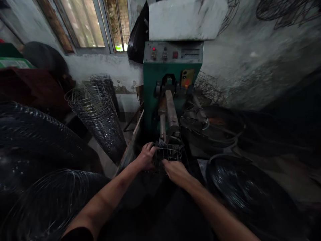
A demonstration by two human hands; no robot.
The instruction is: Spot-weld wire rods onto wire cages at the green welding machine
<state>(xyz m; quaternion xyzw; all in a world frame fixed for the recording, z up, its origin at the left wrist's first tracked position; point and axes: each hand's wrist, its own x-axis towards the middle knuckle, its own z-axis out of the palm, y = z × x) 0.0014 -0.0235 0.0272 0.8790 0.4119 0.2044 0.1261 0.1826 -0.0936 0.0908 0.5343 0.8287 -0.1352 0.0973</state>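
Note:
A small wire-mesh cage (172, 154) sits low in front of a green machine (152, 87) that looks like a spot welder, just beneath the tips of its electrode arms (172, 112). At the cage's left side, my left hand (147, 156) has its fingers bent and closed against the wire. My right hand (175, 171) is closed on the near edge, thumb and fingers pressed together. Dark shadow hides the lower part of the cage and some of my fingertips.
Stacked wire rings (100, 117) stand to the left, with bundles of dark wire (37, 134) nearer. At right are a round basin (213, 130) and a wire coil (240, 190). A phone (188, 77) rests on the machine, under a white foam box (185, 21).

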